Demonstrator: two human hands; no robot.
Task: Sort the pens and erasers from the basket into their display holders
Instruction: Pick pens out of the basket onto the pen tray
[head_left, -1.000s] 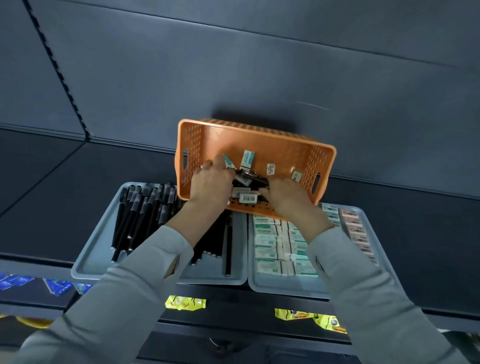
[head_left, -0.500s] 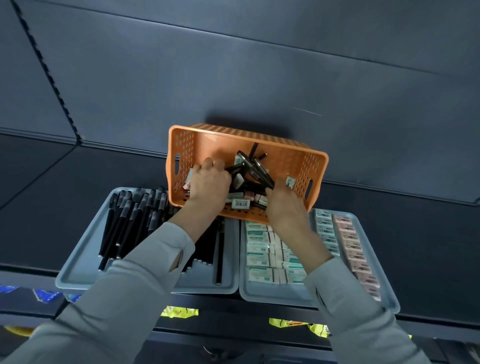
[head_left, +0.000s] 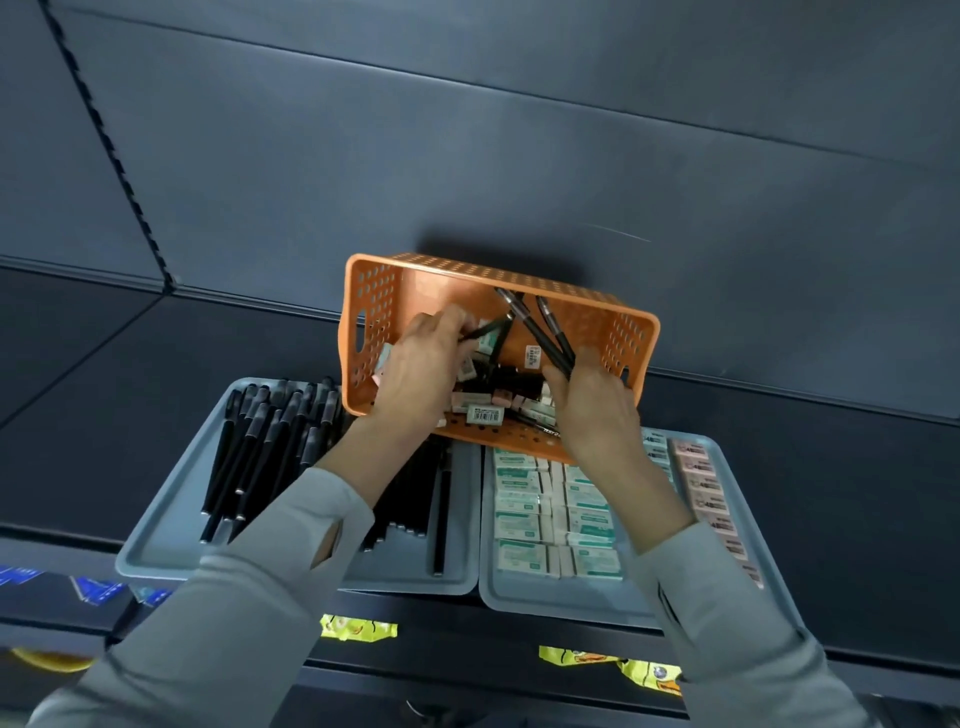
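An orange perforated basket (head_left: 587, 306) stands tilted toward me on the dark shelf, with loose erasers (head_left: 485, 414) and black pens in it. My left hand (head_left: 423, 369) reaches into its left half and pinches one black pen (head_left: 488, 329) at the fingertips. My right hand (head_left: 592, 400) is in the right half and grips a few black pens (head_left: 540, 332) that stick up against the basket's back wall. In front of the basket lie two grey trays: the left tray (head_left: 171, 525) holds black pens, the right tray (head_left: 550, 603) holds rows of boxed erasers.
A dark panel wall rises right behind the basket. A column of pink erasers (head_left: 709, 493) lines the right tray's right side. Below the shelf edge, yellow packets (head_left: 358, 626) and blue items (head_left: 93, 587) show on a lower level.
Both hands dug into the basket and came up with pens: the right hand now holds a few upright, and the left has picked one up. The view shifted slightly.
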